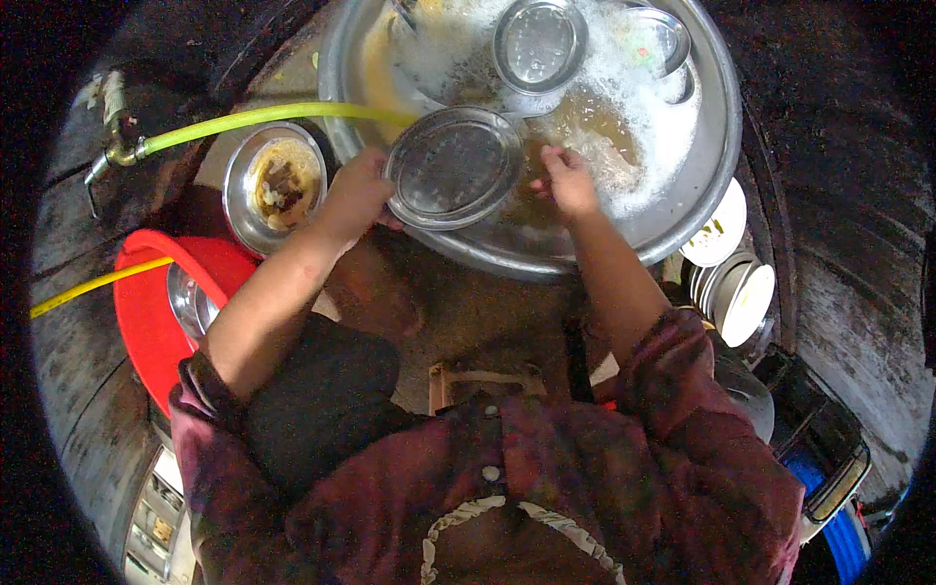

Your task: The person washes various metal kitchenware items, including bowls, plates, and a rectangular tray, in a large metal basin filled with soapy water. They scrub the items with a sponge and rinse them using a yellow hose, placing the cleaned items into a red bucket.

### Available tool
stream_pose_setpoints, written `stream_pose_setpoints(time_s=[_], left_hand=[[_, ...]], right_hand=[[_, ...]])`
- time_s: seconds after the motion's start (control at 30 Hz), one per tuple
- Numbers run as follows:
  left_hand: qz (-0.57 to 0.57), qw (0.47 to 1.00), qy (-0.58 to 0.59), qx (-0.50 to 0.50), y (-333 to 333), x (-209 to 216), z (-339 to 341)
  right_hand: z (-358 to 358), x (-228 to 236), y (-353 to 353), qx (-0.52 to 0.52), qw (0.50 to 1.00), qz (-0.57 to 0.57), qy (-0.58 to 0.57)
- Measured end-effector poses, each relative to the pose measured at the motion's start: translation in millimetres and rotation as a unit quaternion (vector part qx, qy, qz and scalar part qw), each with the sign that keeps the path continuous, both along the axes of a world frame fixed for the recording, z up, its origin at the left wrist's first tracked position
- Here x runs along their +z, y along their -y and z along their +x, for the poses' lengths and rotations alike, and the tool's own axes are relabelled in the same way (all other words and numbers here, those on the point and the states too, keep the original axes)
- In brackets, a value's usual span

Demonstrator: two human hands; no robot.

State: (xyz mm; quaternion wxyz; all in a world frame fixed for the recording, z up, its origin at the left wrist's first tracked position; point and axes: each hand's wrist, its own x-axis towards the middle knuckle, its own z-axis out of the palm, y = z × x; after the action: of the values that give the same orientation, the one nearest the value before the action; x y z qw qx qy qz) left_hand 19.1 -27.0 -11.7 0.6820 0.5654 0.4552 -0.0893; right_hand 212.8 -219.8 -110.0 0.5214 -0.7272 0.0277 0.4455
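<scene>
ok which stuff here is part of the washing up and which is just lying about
Part of it:
- shallow round grey metal dish, in the left hand
- big round metal basin of sudsy water
- yellow-green hose, reaching into the basin

Seemingly just nearby, maybe waiting:
- round metal bowl with food scraps
- red plastic tub
- stacked round white plates

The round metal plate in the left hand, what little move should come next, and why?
Perhaps bring the right hand over to steady the free side of the round metal plate. The left hand grips it only by one edge, above the near side of the big metal tub, and the right hand is close by, just beyond the plate's other edge.
</scene>
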Motion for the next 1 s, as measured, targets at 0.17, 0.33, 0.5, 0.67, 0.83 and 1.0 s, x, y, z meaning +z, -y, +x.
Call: stream_pose_setpoints(time_s=[0.17,0.33,0.5,0.67,0.83,1.0], left_hand=[[0.069,0.988,0.094,-0.105,-1.6,-0.8,1.1],[0.476,0.718,0.207,-0.464,2.9,18.0,6.7],[0.336,0.868,0.032,-0.365,-0.8,33.6,17.7],[-0.188,0.966,0.136,0.113,-7.6,28.6,15.8],[-0.229,0.945,0.188,0.137,-6.9,17.7,9.4],[-0.218,0.949,0.188,0.127,-5.9,17.2,6.8]], right_hand=[[-14.2,-6.2,-8.9,-0.091,0.957,0.133,-0.241],[12.2,15.6,-19.3,-0.019,0.967,-0.005,-0.254],[42.4,29.1,-22.4,0.053,0.998,0.034,-0.003],[63.4,-60.6,56.5,0.464,0.665,-0.419,0.408],[45.4,-31.0,32.8,0.509,0.772,-0.264,0.274],[-15.9,84.4,-27.0,0.3,0.928,0.009,0.22]])
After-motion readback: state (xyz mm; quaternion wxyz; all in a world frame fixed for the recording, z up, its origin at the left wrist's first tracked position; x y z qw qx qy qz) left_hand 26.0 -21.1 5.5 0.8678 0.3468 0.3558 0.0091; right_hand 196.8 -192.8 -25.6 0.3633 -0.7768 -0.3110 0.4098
